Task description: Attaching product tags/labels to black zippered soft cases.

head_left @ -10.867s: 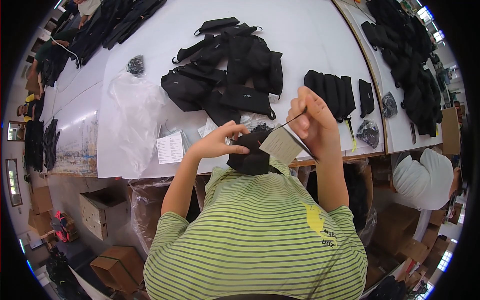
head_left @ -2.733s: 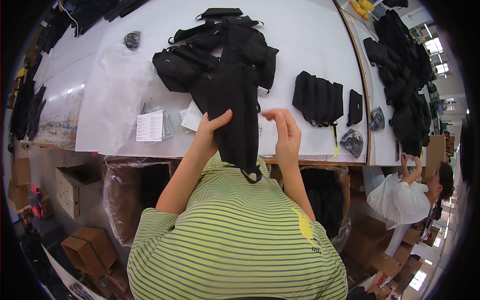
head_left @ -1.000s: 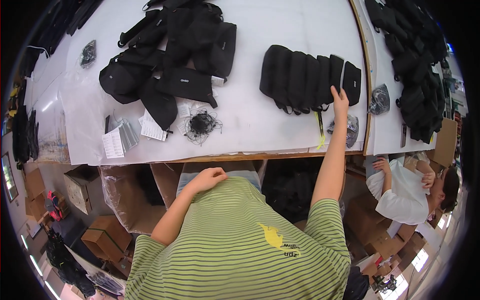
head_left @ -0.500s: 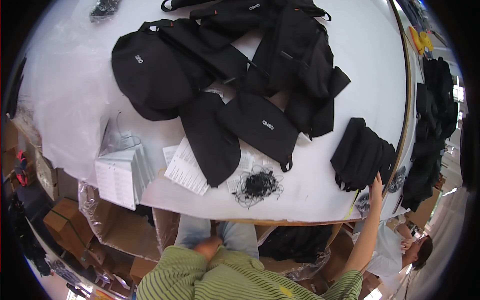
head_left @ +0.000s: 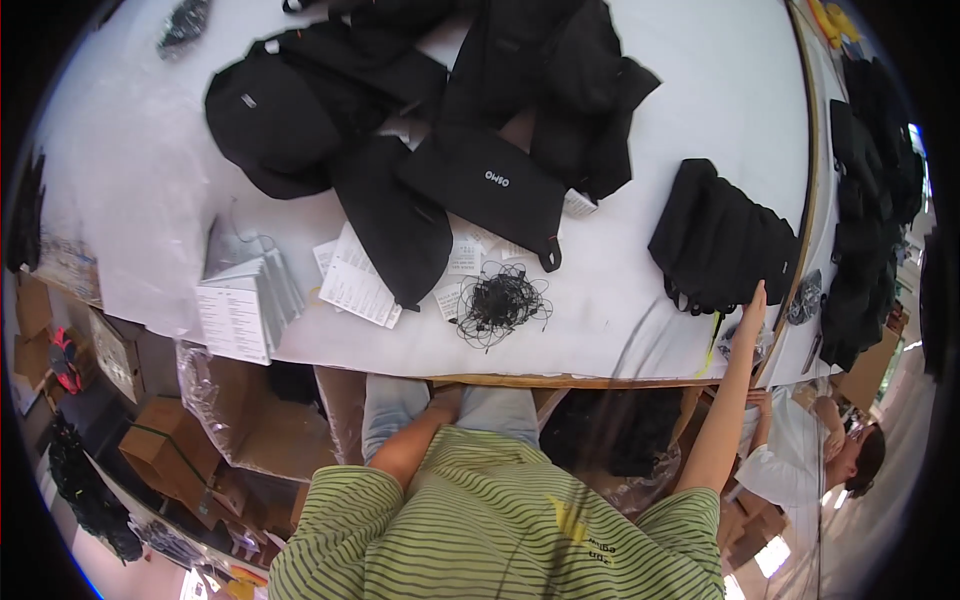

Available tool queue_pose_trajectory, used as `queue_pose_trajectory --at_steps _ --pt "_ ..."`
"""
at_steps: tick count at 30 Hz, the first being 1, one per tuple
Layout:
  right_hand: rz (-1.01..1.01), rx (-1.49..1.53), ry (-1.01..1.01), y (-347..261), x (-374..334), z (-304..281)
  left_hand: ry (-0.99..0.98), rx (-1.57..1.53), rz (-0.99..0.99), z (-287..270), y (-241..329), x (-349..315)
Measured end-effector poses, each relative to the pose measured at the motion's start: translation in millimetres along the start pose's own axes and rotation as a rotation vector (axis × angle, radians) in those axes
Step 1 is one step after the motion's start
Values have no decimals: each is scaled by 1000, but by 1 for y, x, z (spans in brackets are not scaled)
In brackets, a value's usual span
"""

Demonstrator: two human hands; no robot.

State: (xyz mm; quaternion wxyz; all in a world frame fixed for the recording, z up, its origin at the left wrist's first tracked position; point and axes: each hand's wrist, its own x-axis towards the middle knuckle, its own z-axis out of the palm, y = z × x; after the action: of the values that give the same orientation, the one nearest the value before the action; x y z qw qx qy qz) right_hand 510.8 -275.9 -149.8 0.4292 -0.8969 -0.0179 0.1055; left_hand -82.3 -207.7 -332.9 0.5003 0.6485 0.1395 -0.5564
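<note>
While the right hand (head_left: 752,311) touched the black pouches (head_left: 722,240) at right — their row ran leftward — I couldn't tell its grip.

Viewed from my remote post: a white table (head_left: 725,85) bearing lined-up black pouches (head_left: 722,240), heaped bags (head_left: 485,175), printed tags (head_left: 233,322), tangled cords (head_left: 497,302).

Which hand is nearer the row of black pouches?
Right. The right hand is at the right end of the row of black pouches; the left hand is off left, by the jeans.
</note>
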Motion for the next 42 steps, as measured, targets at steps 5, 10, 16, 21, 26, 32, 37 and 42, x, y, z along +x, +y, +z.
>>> queue_pose_trajectory --at_steps 5,10,16,21,26,32,37,42 --pt "-256 21 125 17 -55 -20 438 -82 -20 -91 38 -91" --pt "-511 -186 381 -6 -194 -31 473 38 48 -87 11 -55" --pt "-228 -89 680 144 -303 -26 263 198 61 -40 -50 15" --pt "297 -353 329 292 -354 -19 290 -54 72 -57 -61 -4" --pt "813 -538 52 330 -379 -18 218 -44 57 -65 -61 -15" --pt "-498 -1210 -506 337 -301 -43 160 84 -34 -72 -39 -20" --pt "-431 -1671 -1134 400 -248 -27 165 216 -200 -73 -40 -15" --pt "-469 -1821 -1077 476 -234 -8 321 375 -302 -71 -18 -25"
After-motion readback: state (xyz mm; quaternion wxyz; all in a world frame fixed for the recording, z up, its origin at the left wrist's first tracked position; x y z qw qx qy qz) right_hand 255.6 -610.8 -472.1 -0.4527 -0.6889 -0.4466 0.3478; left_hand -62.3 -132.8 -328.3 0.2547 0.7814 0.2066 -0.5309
